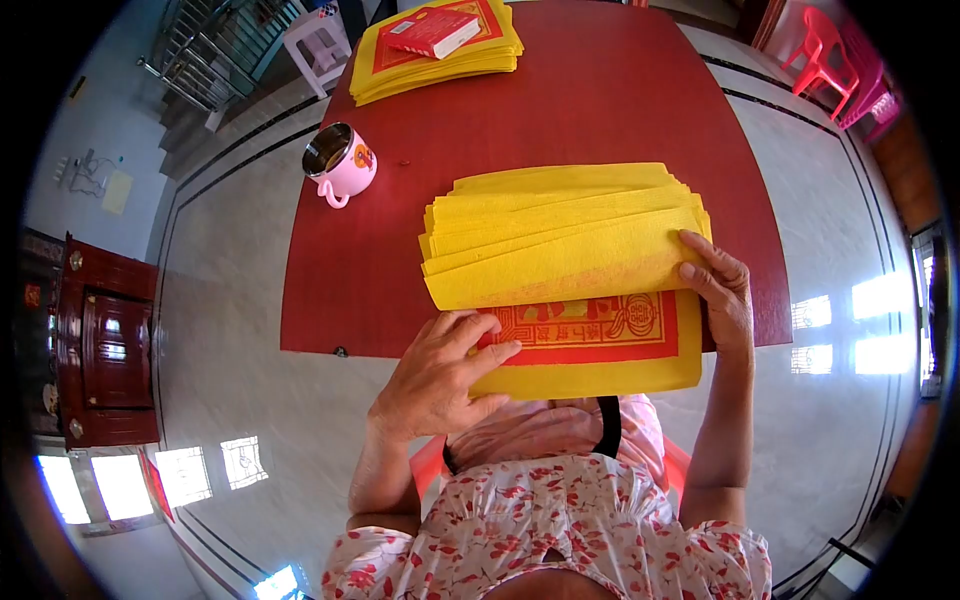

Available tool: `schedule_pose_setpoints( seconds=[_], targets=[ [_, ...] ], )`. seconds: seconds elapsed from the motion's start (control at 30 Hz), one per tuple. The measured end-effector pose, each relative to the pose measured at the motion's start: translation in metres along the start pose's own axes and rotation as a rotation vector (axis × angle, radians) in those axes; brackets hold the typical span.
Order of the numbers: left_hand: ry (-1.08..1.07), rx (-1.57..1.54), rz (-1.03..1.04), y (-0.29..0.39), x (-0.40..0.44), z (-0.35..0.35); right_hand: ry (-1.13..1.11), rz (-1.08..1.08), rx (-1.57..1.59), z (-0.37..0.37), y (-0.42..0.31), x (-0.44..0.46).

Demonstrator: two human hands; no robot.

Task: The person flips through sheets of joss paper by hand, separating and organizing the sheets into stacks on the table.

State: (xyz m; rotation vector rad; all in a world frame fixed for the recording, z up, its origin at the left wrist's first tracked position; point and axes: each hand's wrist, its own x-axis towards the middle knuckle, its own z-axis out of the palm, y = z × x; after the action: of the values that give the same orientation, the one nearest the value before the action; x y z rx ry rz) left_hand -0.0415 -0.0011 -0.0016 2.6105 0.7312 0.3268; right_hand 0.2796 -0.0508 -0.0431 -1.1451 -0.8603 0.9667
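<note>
A stack of yellow joss paper (560, 215) lies fanned near the table's front edge, plain side up. At its near side a yellow sheet with a red printed panel (590, 335) shows, its lower border reaching past the table edge. The upper part of that print is hidden under plain yellow paper. My right hand (722, 290) grips the right edge of the paper, fingertips on top. My left hand (435, 370) rests at the left side of the printed sheet, fingers apart and lying on it.
On the dark red table (590, 110) stands a pink cup (350, 172) with a steel inside, left of the stack. Farther back lies another pile of yellow paper (430, 80) with a red box (432, 32) on it. Red and purple plastic chairs (825, 62) stand at the far right.
</note>
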Motion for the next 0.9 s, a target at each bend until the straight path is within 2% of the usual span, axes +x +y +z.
schedule_pose_setpoints(
  seconds=[0.67,0.9],
  targets=[
    [0.020,-0.026,0.014,-0.004,0.000,-0.003,-0.025,-0.063,0.000,-0.004,0.006,-0.005],
    [0.144,-0.161,-0.014,-0.012,-0.004,-0.001,-0.041,-0.033,0.042,-0.004,0.006,-0.004]
  ],
)
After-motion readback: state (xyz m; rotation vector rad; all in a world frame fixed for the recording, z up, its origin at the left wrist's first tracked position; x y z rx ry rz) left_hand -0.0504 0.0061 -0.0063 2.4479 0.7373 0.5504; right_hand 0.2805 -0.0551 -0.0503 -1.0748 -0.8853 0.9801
